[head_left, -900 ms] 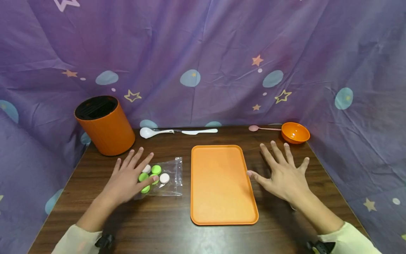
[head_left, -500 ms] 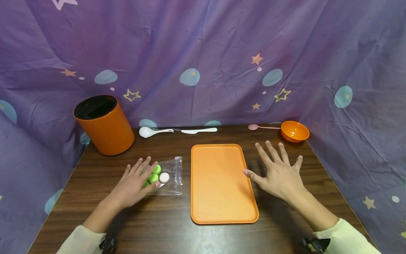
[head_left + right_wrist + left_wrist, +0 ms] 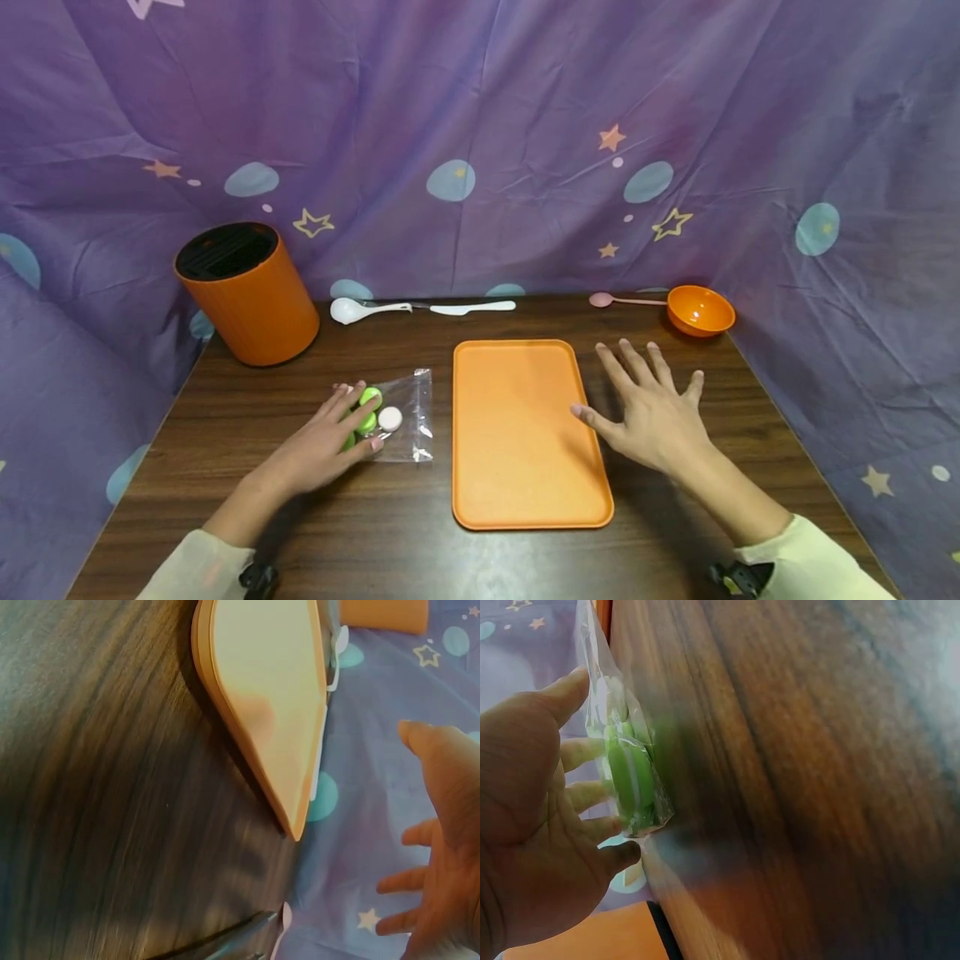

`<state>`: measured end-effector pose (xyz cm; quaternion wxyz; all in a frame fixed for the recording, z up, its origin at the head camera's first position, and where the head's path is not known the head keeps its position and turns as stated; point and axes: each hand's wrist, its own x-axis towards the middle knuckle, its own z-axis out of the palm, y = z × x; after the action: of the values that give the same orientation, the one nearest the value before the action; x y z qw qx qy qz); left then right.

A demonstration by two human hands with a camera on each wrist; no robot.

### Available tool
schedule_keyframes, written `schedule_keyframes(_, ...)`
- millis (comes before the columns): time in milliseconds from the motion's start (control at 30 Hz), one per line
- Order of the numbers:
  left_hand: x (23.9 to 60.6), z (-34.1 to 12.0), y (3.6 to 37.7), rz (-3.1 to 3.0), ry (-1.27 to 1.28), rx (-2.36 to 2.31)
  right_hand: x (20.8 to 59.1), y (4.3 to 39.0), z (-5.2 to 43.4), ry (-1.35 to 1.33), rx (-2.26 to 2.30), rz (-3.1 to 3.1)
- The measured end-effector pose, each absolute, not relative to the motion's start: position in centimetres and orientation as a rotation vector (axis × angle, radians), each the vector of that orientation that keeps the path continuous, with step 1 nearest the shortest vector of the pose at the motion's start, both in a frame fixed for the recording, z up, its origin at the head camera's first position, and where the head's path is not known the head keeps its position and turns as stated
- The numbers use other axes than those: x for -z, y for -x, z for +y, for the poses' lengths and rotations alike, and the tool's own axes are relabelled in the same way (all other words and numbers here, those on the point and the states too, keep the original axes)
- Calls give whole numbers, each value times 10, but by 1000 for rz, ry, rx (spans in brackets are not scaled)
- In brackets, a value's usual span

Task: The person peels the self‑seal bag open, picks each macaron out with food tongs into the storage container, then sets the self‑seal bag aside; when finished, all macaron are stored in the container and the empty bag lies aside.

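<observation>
The clear bag (image 3: 401, 415) of green and white discs is touched by the left hand (image 3: 322, 446), fingers straight and laid over its left part, on the worktop (image 3: 375, 533) just left of the orange tray (image 3: 525, 433). The right hand (image 3: 652, 417) is spread, released, beside the tray's right edge, nothing held

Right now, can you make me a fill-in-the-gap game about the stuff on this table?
1. The left hand rests on a clear bag of green and ____ discs.
2. The flat tray between the hands is ____.
3. The small bowl sits in the table's far ____ corner.
4. The right hand holds ____.

Missing words: white; orange; right; nothing
</observation>
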<state>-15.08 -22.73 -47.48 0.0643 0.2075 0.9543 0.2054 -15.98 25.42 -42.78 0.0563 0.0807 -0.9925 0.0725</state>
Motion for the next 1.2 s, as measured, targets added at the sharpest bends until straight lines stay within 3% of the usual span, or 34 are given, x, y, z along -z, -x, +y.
schedule_keyframes(467,479,-228,149,2884,-639,-579,438,182,221,-430,-295,-2999)
schedule_keyframes(700,479,-226,149,2888,-633,-584,450,198,197,-661,-405,-2937)
schedule_keyframes(933,482,-226,150,2885,-621,-579,463,215,164,-893,-550,-2857)
schedule_keyframes(1200,482,-228,150,2897,-624,-566,474,234,119,-986,-702,-2749)
